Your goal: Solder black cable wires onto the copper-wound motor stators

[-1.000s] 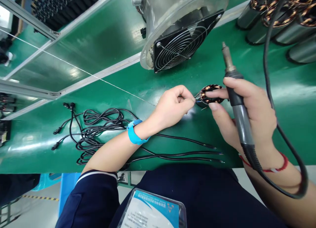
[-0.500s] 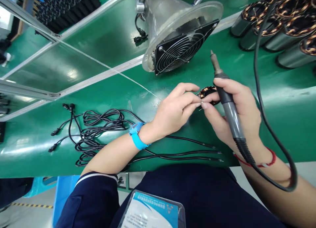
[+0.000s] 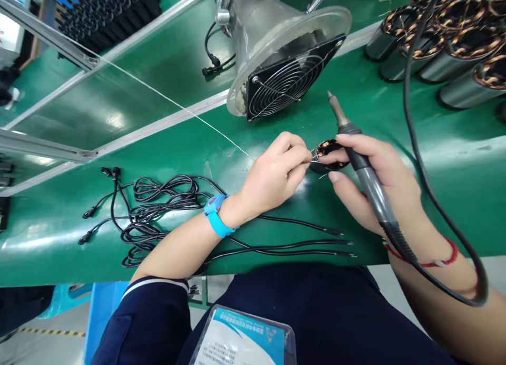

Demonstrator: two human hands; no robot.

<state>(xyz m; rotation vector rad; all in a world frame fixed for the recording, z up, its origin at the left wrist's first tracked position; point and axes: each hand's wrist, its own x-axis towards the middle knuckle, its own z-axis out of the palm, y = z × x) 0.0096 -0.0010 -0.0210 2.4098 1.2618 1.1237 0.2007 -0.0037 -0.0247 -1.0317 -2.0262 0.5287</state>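
Note:
My left hand [image 3: 276,172] is closed in a pinch on a thin wire at the edge of a small copper-wound stator [image 3: 330,153] lying on the green bench [image 3: 177,149]. It wears a blue wrist strap [image 3: 215,217]. My right hand [image 3: 379,180] grips a soldering iron [image 3: 358,156] with its tip pointing up and away, while its fingertips steady the stator. The iron's black cord [image 3: 443,217] loops off to the right. A fine solder wire [image 3: 169,101] runs in from the upper left toward my left hand.
A fume extractor fan [image 3: 282,77] with a wire grille stands just behind the stator. Black cables [image 3: 158,207] lie coiled at left, their stripped ends reaching right. Several larger wound stators [image 3: 438,43] stand at the back right. Metal rails [image 3: 79,117] cross the bench.
My left hand opened its fingers briefly, then pinched again at the stator's edge. The soldering iron tilted and dropped slightly with my right hand. The view shifted a little.

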